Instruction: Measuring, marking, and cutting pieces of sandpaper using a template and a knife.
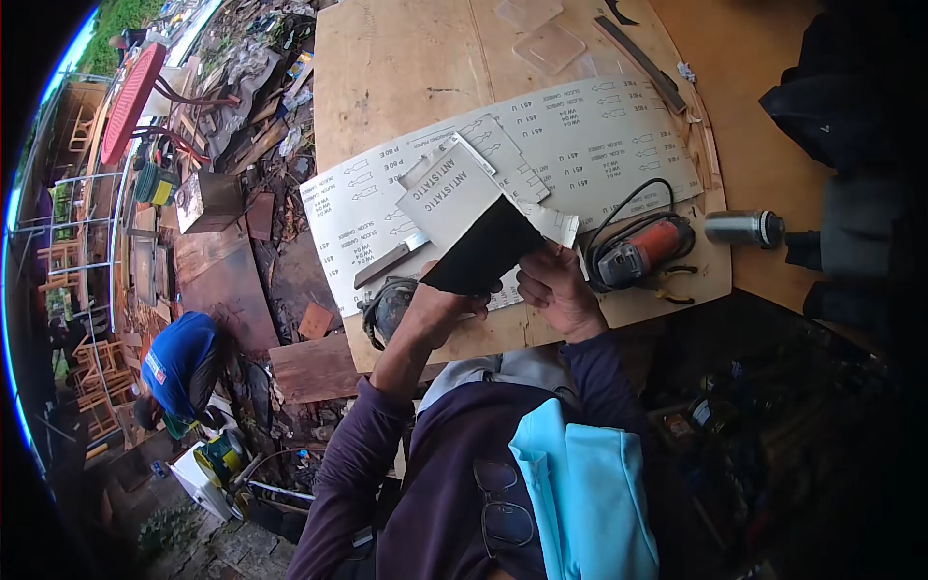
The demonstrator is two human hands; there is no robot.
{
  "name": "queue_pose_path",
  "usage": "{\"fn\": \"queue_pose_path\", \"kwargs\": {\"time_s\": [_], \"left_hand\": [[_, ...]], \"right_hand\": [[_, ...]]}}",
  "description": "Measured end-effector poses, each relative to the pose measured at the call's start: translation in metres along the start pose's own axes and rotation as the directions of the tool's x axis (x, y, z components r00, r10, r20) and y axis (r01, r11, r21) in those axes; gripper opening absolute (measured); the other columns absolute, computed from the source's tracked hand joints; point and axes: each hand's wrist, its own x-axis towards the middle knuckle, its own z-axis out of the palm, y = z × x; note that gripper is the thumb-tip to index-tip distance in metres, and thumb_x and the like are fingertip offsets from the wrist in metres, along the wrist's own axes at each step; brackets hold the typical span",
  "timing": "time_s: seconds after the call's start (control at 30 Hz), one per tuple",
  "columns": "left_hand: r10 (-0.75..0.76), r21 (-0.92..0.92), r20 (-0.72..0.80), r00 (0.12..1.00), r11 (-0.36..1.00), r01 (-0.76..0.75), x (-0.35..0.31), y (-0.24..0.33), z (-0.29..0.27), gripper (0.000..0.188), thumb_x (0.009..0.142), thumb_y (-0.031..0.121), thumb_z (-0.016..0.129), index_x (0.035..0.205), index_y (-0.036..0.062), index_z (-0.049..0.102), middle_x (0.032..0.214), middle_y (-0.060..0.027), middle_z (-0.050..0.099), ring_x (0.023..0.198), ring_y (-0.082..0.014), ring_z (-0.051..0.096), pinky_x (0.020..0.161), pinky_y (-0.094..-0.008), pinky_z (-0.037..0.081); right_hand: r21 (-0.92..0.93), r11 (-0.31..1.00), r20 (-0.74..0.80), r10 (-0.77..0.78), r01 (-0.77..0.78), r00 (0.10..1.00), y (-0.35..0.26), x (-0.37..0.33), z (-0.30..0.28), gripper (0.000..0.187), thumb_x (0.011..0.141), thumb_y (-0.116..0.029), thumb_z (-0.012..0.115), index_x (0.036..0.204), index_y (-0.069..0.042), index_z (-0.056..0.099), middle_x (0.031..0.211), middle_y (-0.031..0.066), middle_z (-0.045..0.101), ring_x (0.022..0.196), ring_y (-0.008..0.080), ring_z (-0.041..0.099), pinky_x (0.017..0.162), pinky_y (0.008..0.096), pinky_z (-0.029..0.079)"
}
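Observation:
A piece of sandpaper (488, 249), its black grit side showing, is held between my two hands over the table's near edge. My left hand (440, 314) grips its lower left corner, with the fingers partly hidden under it. My right hand (561, 290) pinches its right side, fingers curled. Beyond them, smaller grey printed sandpaper pieces (447, 188) lie on a large pale sandpaper sheet (362, 213), grit side down. A flat metal blade (391, 261) rests left of the pieces. Near my left wrist sits a dark power tool (390, 307), partly hidden.
Right of my right hand lie a red angle grinder (652, 244) with its cord, pliers (675, 290) and a metal bottle (742, 228). A dark strip (640, 63) lies on the plywood (387, 58). At left, a person in blue (181, 353) bends over near scattered debris.

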Motion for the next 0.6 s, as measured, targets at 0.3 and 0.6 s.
{"fn": "queue_pose_path", "kwargs": {"time_s": [0.3, 0.6], "left_hand": [[0.066, -0.345, 0.147, 0.987, 0.939, -0.011, -0.009, -0.011, 0.012, 0.050, 0.113, 0.045, 0.047, 0.129, 0.0002, 0.061, 0.123, -0.0180, 0.072, 0.103, -0.0177, 0.070, 0.093, -0.0350, 0.058], [0.121, 0.101, 0.010, 0.993, 0.987, -0.122, -0.003, -0.031, 0.018, 0.031, 0.107, 0.029, 0.066, 0.104, -0.0020, 0.066, 0.087, -0.0099, 0.075, 0.065, -0.0115, 0.066, 0.059, -0.0272, 0.055]], "right_hand": [[-0.139, 0.984, -0.359, -0.152, 0.109, 0.921, -0.002, -0.006, 0.007, 0.035, 0.099, -0.014, 0.075, 0.077, -0.018, 0.050, 0.063, -0.0092, 0.040, 0.045, 0.0034, 0.028, 0.043, 0.0245, 0.024], [-0.132, 0.991, -0.277, -0.063, 0.027, 0.959, 0.002, -0.029, 0.001, 0.016, 0.102, -0.021, 0.073, 0.090, -0.016, 0.063, 0.067, -0.0095, 0.045, 0.047, 0.0026, 0.030, 0.045, 0.0238, 0.025]]}}
